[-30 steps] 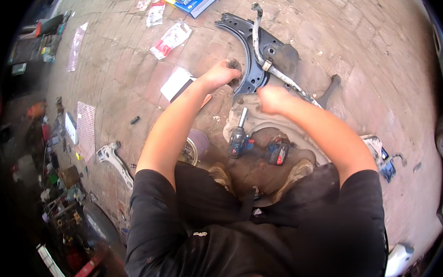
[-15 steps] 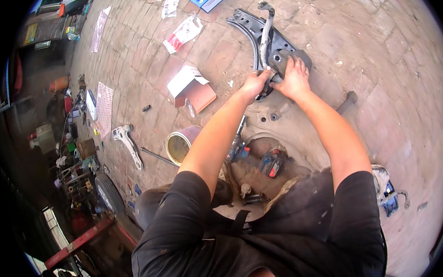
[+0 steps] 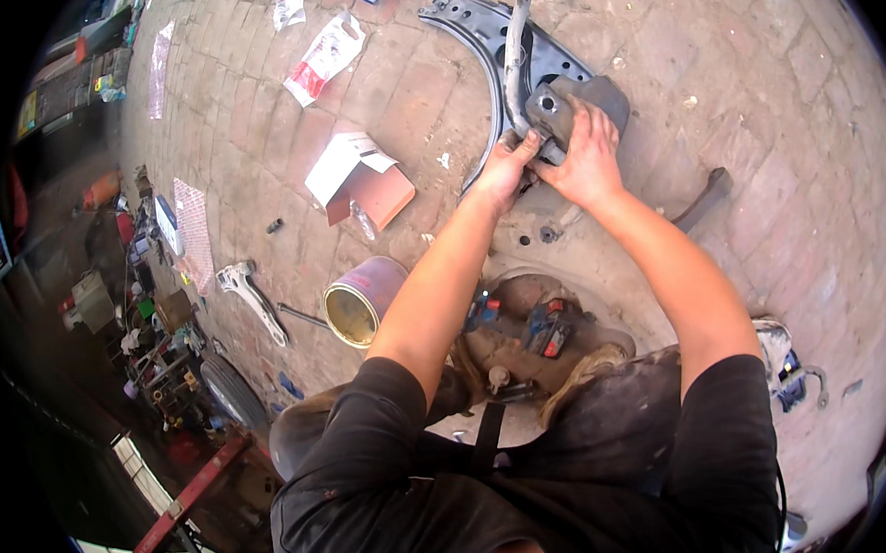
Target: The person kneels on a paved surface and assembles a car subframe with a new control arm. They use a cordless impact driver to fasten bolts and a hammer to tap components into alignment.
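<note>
My left hand (image 3: 507,170) is closed round the lower end of a bent grey metal bar (image 3: 516,55). My right hand (image 3: 589,159) is closed on a dark grey metal bracket (image 3: 549,104) with a round hole, its fingers laid over the upper side and its thumb near my left hand. Under both lies a black car control arm (image 3: 476,20), a curved pressed-steel part with several holes, on the paved ground. My fingers hide the place where bar and bracket meet.
Left of my forearms stand an opened white box (image 3: 373,178) and a round tin (image 3: 362,297); farther left lies a silver control arm (image 3: 253,302). A cordless power tool (image 3: 549,327) rests between my legs. A hammer-like tool (image 3: 703,198) lies right of my right forearm.
The view has shifted, so the parts look nearer and larger. Both hands keep their hold on the bar and bracket, with the thumbs slightly moved.
</note>
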{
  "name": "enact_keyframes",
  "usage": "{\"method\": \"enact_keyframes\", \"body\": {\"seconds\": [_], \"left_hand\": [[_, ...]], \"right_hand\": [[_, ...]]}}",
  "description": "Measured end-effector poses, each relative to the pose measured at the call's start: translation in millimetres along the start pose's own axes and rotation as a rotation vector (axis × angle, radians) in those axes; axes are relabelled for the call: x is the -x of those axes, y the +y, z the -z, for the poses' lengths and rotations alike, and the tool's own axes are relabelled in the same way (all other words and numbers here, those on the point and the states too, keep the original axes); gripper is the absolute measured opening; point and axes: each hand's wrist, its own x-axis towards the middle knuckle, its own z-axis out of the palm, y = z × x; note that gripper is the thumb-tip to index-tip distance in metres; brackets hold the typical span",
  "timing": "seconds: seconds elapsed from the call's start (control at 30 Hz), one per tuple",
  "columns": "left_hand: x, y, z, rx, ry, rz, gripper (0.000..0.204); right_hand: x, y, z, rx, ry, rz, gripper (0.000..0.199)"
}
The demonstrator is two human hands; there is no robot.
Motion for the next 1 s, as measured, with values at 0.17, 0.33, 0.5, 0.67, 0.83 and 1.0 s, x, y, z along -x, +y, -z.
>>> {"method": "enact_keyframes", "body": {"seconds": [0.17, 0.33, 0.5, 0.67, 0.83, 1.0], "left_hand": [[-6, -1, 8, -0.029, -0.081, -0.009, 0.057], [-7, -3, 11, -0.067, -0.062, 0.013, 0.056], [-5, 2, 4, -0.024, -0.086, 0.010, 0.056], [-2, -1, -2, -0.052, -0.026, 0.013, 0.053], [-2, -9, -9, -0.085, 0.075, 0.010, 0.050], [-1, -9, -7, -0.111, 0.071, 0.002, 0.051]], "right_hand": [[-1, 1, 0, -0.009, 0.021, 0.027, 0.105], [0, 0, 2, -0.013, 0.034, 0.032, 0.104], [0, 0, 1, 0.016, 0.038, 0.030, 0.103], [-2, 2, 0, 0.037, 0.017, 0.018, 0.098], [-2, -3, 2, 0.061, 0.022, 0.016, 0.092], [-1, -3, 1, 0.066, 0.032, 0.021, 0.092]]}}
